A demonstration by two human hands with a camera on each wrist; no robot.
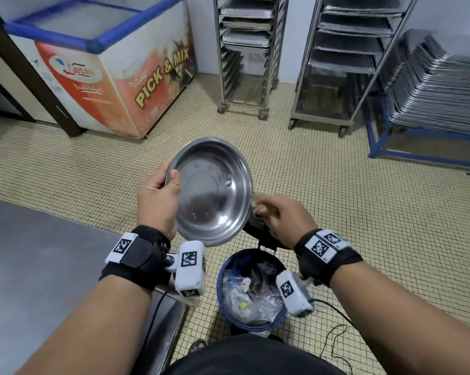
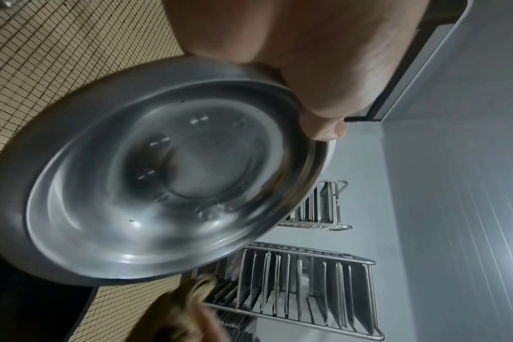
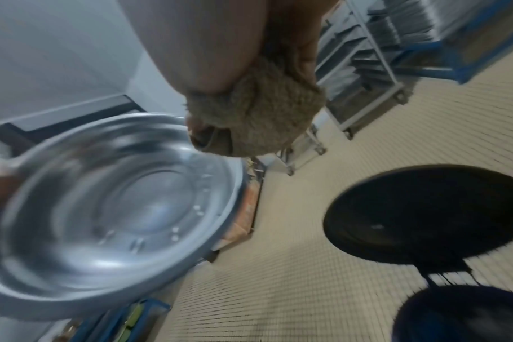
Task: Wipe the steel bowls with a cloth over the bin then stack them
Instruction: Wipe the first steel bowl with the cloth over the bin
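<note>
Tilting steel bowl [image 1: 213, 189] between left hand [image 1: 158, 198], right hand [image 1: 288, 217]

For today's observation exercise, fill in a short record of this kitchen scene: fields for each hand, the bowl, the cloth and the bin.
left hand: grips the steel bowl's rim
steel bowl: tilted, inside facing the person, looks empty
right hand: holds the cloth bunched
cloth: tan, beside the bowl's rim
bin: blue, lid open, on the floor, holds rubbish
</note>
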